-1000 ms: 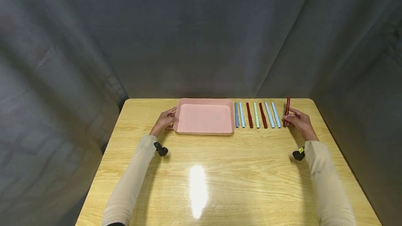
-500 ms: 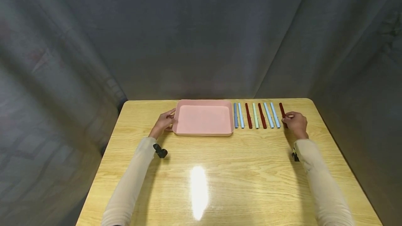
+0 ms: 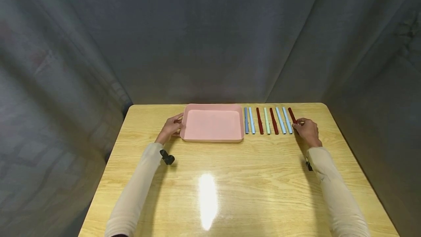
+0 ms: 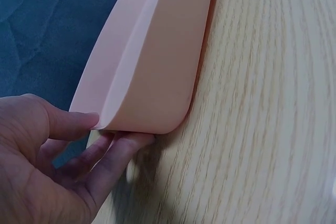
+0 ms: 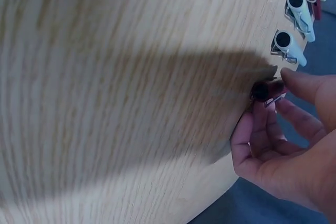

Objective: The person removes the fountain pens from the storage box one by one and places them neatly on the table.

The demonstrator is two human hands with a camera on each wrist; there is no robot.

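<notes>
The dark red pen (image 3: 291,115) is lying under the right hand (image 3: 307,131), thumb and fingers pinching its near end, long axis running away from the person. Just to that hand's left, the other pens (image 3: 267,120) are lying parallel in a row, blocking a straight slide toward the pink tray (image 3: 212,139). The left hand (image 3: 170,128) is gripping the tray's near-left corner.

**Wooden table, tray and pens**

A light wooden table (image 3: 230,178) carried a pink tray (image 3: 212,124) near its far edge. Just right of the tray lay a row of pens (image 3: 267,120), side by side: blue, dark red and pale green.
</notes>
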